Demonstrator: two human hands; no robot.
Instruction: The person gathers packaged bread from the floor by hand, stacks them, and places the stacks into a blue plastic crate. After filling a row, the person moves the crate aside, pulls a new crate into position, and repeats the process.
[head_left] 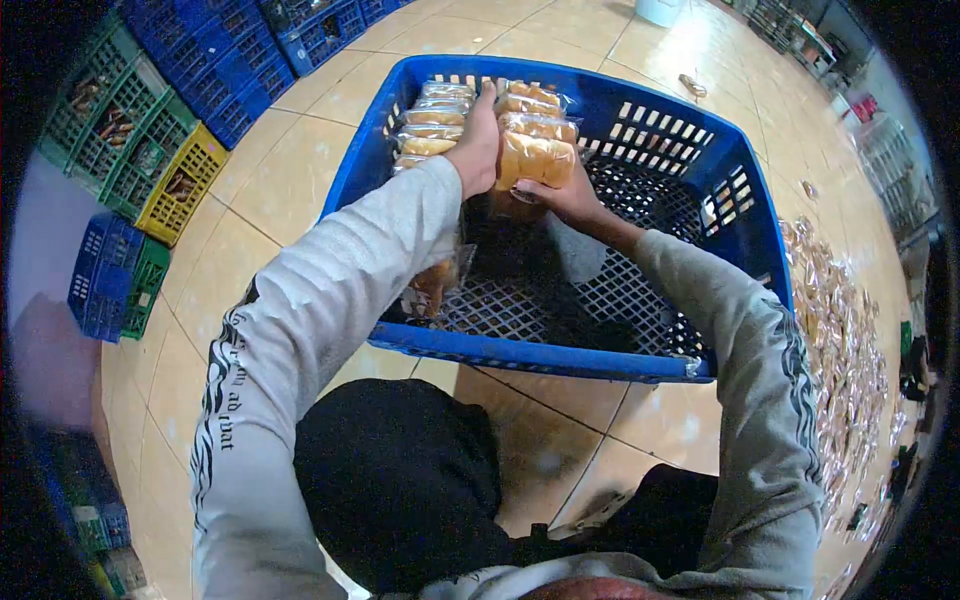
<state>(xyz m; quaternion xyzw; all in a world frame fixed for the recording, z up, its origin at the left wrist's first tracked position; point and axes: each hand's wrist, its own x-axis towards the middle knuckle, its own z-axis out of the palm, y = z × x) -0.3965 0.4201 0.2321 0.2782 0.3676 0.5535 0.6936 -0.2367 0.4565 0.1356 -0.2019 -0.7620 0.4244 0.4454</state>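
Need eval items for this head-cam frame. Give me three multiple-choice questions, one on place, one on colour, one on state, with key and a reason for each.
1. Where do the packed buns sit in the crate?
A. along its far wall
B. at its near edge
C. outside it on the tiles

2. What colour is the crate the hands work in?
A. green
B. yellow
C. blue

3. What is the right hand doing?
A. resting flat on the floor
B. holding a bun pack from below
C. gripping the crate rim

Key: 1 A, the rows line the far side. 2 C, its walls are blue. 3 B, the fingers sit under the pack while the left hand presses beside it.
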